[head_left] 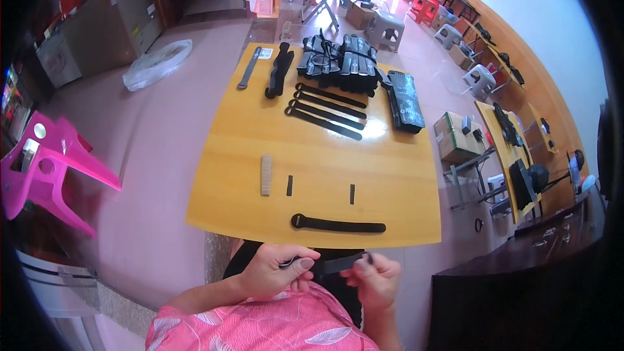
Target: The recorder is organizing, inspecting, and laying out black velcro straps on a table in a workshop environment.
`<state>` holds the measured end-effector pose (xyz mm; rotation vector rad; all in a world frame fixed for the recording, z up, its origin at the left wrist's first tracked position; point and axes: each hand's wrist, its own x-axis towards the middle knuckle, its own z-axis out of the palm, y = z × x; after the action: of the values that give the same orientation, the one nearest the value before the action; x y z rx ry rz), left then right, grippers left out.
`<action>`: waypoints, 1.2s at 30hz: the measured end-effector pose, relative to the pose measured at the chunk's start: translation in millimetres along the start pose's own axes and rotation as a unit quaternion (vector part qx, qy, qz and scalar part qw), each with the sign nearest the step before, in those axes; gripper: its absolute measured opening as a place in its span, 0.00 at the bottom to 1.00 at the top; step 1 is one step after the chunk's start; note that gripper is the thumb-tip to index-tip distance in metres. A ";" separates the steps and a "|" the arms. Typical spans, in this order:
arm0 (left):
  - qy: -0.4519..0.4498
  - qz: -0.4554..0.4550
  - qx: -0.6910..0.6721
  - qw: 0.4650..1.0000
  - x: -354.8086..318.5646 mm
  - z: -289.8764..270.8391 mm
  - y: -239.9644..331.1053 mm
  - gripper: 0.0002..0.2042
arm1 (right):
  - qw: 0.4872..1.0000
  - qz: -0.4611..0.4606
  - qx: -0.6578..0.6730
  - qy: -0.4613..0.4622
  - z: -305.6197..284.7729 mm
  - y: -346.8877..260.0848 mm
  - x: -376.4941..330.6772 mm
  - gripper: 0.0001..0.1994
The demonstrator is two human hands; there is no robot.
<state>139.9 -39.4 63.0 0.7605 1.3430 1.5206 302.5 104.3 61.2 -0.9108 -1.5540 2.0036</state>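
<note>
Over my lap, just off the table's near edge, a dark strap (335,264) stretches between my two hands. My left hand (273,269) pinches one end and my right hand (379,279) grips the other with curled fingers. In front of them a black strap with a round looped end (341,225) lies crosswise on the wooden table (234,136). Beyond it are two short black strips (290,185) and a tan ribbed piece (266,177). Several black looped straps (331,117) lie side by side farther back.
Bundled black straps (338,58) are piled at the table's far side, beside a dark packed stack (406,101). A loose strap bundle (279,71) and a grey strap (249,69) lie far left. A pink stool (55,169) stands left; a cardboard box (455,143) sits right.
</note>
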 end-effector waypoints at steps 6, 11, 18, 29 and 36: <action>0.027 0.017 -0.062 0.998 25.4 -24.3 27.2 0.09 | 0.955 -0.167 0.094 0.226 -96.7 -25.0 -2.9 0.12; 0.014 0.062 -0.011 0.998 50.4 -20.7 54.6 0.08 | 0.911 -0.227 0.127 0.319 -159.1 -30.1 -14.3 0.11; 0.119 0.112 0.018 0.986 96.7 -44.3 75.7 0.07 | 0.833 -0.251 0.289 0.399 -250.9 -38.2 -28.1 0.10; 0.229 0.084 0.273 0.930 226.3 -96.7 -17.5 0.14 | 0.851 -0.199 0.070 0.480 -238.7 -9.7 -5.1 0.08; 0.245 0.054 0.559 0.790 242.5 -111.4 -8.7 0.21 | 0.826 -0.217 -0.268 0.445 -216.5 -49.6 7.6 0.07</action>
<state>-47.5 140.2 0.3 1.1885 2.7060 0.8794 452.4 267.8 74.7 -1.2855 -1.5279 0.6123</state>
